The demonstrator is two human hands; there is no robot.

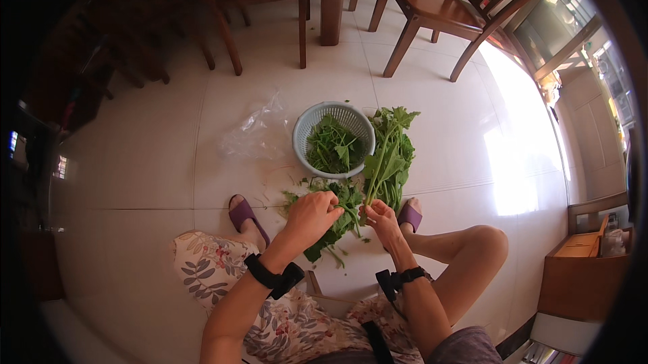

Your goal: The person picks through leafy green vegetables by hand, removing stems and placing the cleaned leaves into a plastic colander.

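Note:
My right hand [380,218] grips the lower stems of a leafy green vine shoot [387,154], whose leaves point away from me. Close by on the left, my left hand [315,212] has its thumb and forefinger pinched on a thin green stem [349,208]. Loose leaves and stem pieces [329,242] lie on the floor beneath both hands. Beyond them stands a round grey-blue plastic colander [299,148] with picked greens [334,143] inside. A larger pile of leafy shoots [402,171] rests along the colander's right side, partly behind the held shoot.
A crumpled clear plastic bag [258,131] lies left of the colander on the tiled floor [152,171]. Wooden chairs [440,4] and a table leg [332,4] stand farther off. My feet in purple slippers [245,217] flank the greens. A wooden cabinet [582,278] is at right.

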